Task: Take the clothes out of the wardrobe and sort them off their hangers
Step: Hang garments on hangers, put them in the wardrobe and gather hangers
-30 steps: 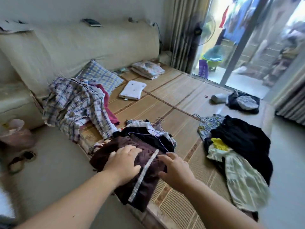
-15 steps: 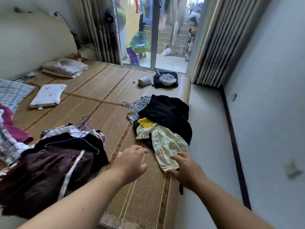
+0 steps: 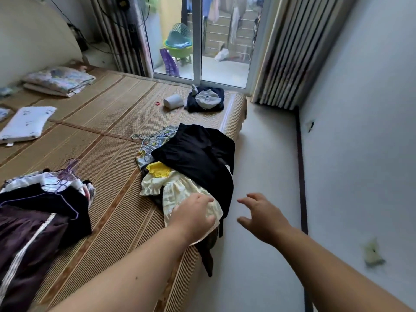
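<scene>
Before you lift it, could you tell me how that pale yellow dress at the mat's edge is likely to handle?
The pale yellow dress looks thin and rumpled, so it will probably droop limply. It likely weighs little. The black garment overlaps it, so that may drag along as the left hand pulls.

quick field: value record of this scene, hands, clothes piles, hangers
left hand: resting on the pale yellow dress, fingers curled
right hand: open, above the floor beside the mat, holding nothing
near pile: pale yellow dress under a black garment
left pile: dark brown garment, purple hanger on it
far pile: dark clothes near the glass door
surface: woven mat
</scene>
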A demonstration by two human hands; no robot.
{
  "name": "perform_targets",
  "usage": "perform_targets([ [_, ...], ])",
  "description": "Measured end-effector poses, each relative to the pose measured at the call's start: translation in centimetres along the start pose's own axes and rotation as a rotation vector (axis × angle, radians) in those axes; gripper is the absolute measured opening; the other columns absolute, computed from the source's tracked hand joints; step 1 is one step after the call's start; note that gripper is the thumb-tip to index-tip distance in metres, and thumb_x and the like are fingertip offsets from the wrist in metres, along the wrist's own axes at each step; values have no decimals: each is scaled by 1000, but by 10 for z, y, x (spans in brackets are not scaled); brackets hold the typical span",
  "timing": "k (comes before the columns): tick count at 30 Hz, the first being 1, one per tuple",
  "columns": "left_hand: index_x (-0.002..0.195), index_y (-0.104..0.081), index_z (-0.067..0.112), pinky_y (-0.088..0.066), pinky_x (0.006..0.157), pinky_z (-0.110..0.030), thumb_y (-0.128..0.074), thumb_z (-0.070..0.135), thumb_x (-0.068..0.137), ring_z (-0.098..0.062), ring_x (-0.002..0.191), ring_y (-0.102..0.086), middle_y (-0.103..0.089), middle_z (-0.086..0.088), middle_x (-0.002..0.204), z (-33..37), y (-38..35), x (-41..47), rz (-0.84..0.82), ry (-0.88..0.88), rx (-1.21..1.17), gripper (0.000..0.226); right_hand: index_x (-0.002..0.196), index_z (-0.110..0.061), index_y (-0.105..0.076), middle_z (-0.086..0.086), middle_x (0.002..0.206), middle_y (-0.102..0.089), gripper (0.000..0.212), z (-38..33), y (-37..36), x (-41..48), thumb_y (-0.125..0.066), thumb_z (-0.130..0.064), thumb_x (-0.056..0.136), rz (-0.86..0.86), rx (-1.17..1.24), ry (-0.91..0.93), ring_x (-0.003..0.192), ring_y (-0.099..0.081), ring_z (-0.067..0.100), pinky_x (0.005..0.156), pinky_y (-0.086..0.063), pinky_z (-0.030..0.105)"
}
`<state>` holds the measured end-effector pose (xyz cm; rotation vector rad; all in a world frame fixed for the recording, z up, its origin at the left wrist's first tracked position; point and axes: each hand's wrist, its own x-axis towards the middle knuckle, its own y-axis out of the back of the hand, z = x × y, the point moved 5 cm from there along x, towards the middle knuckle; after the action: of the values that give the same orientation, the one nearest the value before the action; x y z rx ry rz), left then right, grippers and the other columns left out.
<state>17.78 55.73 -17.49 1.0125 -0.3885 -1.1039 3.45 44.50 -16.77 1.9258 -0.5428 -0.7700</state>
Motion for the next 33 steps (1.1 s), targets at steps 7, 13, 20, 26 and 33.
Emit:
perform_targets([
  [7,134,-45,32,-40,101,-32,-52,39,86,-8,123,-43,-41,12,137,-42,13,72,46,130,-34,49,135,-35,-44,-7,145,-35,54,-3,8,100,-62,-41,84,-73,31,98,126,-45,15,106,-37,38],
  [13,134,-45,31,-42,100,-35,-51,36,84,-13,125,-43,-42,6,139,-108,44,170,41,278,-32,51,136,-36,-42,-7,147,-31,54,-17,8,230,-60,-41,85,-141,13,128,129,-41,14,104,-37,33],
  [20,132,-49,32,-39,104,-39,-56,37,82,-15,126,-44,-45,6,137,-166,92,267,87,386,-13,50,138,-38,-37,-10,146,-31,57,-54,2,355,-57,-44,86,-209,17,186,122,-47,13,104,-38,38],
  [26,134,-46,33,-40,102,-40,-55,35,85,-16,124,-45,-41,6,140,-228,96,332,78,512,-37,50,141,-34,-35,-8,145,-34,61,-91,-33,472,-60,-41,86,-292,-35,321,126,-45,17,104,-39,37],
  [33,131,-49,33,-40,102,-39,-57,37,81,-20,123,-47,-47,3,135,-329,62,421,60,682,-73,50,145,-30,-29,-5,148,-32,65,-116,-113,633,-56,-45,87,-407,-91,382,127,-45,20,100,-43,38],
])
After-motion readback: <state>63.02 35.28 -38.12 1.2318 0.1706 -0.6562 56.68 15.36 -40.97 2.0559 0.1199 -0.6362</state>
